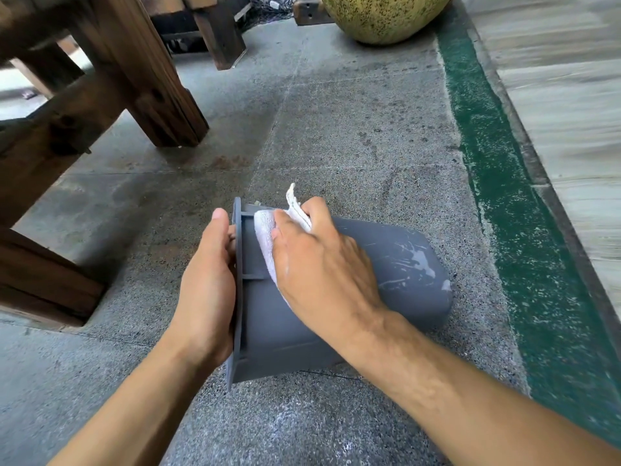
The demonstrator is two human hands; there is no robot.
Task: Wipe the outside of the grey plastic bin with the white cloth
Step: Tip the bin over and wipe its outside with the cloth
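Both hands on grey bin [386,260]: left hand [205,290] grips rim, right hand [322,264] presses white cloth [265,237].

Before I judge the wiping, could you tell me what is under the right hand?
The white cloth lies under the right hand, pressed on the grey plastic bin near its rim. The cloth's middle and the bin surface below are covered.

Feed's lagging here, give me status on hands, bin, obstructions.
Left hand grips bin rim. Right hand presses white cloth on its side. White streaks near base. Nothing blocking.
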